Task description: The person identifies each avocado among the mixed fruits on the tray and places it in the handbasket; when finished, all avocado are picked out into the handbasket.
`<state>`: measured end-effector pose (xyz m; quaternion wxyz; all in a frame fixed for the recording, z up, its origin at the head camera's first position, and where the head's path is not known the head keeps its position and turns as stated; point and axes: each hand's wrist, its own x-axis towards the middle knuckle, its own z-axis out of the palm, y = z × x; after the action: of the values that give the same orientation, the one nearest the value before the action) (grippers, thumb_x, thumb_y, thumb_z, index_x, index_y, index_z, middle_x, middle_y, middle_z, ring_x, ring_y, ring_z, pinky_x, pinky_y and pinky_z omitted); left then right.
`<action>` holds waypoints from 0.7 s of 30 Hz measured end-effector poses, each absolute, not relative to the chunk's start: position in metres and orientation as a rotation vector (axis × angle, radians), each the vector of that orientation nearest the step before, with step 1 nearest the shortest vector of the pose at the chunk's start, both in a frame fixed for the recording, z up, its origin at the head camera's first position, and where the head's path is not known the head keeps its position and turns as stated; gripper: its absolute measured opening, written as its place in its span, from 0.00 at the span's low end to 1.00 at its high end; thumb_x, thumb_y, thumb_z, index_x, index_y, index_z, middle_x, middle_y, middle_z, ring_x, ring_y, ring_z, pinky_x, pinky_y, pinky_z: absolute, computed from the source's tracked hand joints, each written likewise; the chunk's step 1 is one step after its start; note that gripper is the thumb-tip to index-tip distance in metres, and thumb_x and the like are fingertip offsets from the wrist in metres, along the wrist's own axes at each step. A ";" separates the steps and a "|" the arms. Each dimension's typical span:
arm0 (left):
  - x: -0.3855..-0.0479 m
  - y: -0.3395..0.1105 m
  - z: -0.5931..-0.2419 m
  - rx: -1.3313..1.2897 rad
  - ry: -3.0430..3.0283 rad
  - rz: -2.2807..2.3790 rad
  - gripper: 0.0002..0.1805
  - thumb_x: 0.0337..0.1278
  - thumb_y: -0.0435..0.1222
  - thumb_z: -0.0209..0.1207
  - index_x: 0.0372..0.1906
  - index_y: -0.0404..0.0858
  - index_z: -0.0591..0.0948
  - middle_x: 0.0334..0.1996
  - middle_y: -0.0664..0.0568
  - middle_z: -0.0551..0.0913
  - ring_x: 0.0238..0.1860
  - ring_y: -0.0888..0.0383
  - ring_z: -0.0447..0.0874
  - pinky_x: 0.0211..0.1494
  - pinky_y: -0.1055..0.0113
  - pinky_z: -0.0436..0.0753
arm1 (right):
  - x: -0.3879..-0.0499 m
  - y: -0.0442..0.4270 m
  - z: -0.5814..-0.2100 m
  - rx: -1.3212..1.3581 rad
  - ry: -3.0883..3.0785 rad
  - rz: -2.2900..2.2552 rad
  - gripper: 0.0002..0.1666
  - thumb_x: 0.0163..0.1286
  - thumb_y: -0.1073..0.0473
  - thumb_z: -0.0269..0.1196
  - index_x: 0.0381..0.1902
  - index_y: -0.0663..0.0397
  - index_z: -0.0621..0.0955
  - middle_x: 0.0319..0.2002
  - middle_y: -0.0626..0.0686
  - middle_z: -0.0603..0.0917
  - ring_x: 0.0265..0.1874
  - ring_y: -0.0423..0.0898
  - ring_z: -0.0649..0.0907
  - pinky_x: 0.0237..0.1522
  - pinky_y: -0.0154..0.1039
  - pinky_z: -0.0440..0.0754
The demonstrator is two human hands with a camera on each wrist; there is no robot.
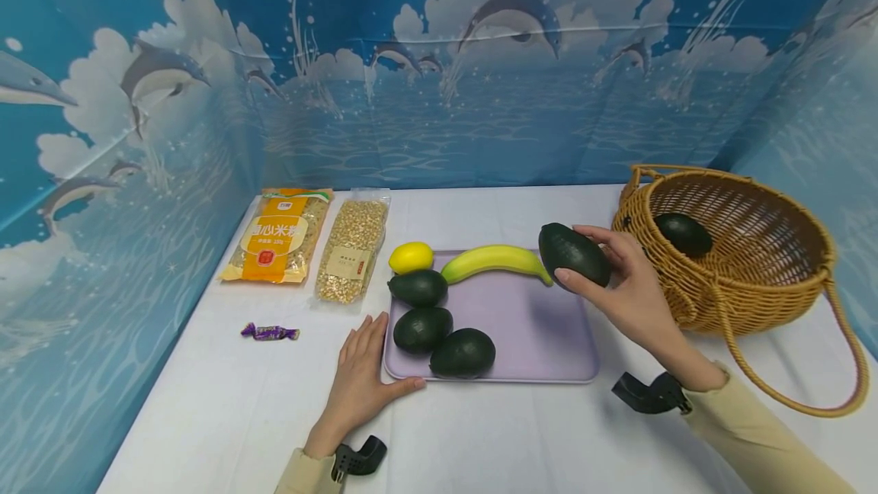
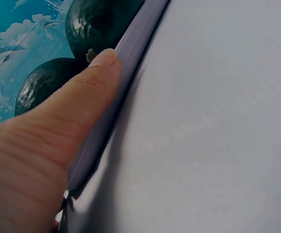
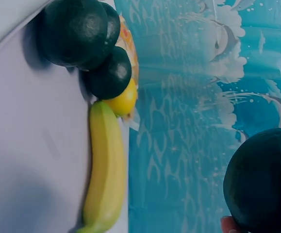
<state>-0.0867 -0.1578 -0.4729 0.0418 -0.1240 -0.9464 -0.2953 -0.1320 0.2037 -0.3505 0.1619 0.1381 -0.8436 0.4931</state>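
My right hand [image 1: 634, 292] grips a dark green avocado [image 1: 573, 254] between thumb and fingers, raised over the right end of the lilac tray [image 1: 528, 334]. In the right wrist view this avocado [image 3: 264, 182] fills the lower right. My left hand [image 1: 363, 372] rests at the tray's front left corner, fingers extended along its side and thumb [image 2: 89, 87] on the front rim. Inside the tray, three avocados [image 1: 463, 353] sit at the left, and a banana [image 1: 497, 260] lies along the back edge. A lemon [image 1: 411, 258] is at the back left corner.
A wicker basket [image 1: 686, 303] with a rope-like handle [image 1: 850, 372] stands at the right, holding another avocado [image 1: 684, 235]. To the left lie an orange-labelled grain bag [image 1: 277, 238], a clear grain packet [image 1: 353, 250] and a purple-wrapped candy [image 1: 270, 332]. Dolphin-print curtains [image 1: 480, 120] surround the white table.
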 end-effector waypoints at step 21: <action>-0.087 -0.158 -0.473 -0.381 -2.883 -0.914 0.64 0.34 0.65 0.67 0.73 0.33 0.55 0.71 0.40 0.57 0.72 0.46 0.46 0.71 0.47 0.45 | -0.127 0.235 -0.329 0.238 -2.306 1.353 0.37 0.55 0.70 0.70 0.64 0.54 0.73 0.52 0.42 0.68 0.39 0.41 0.76 0.38 0.21 0.72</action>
<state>-0.0869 -0.1580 -0.4730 0.0466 -0.1247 -0.9448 -0.2994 -0.1269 0.2350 -0.3290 0.2266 0.0864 -0.8368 0.4908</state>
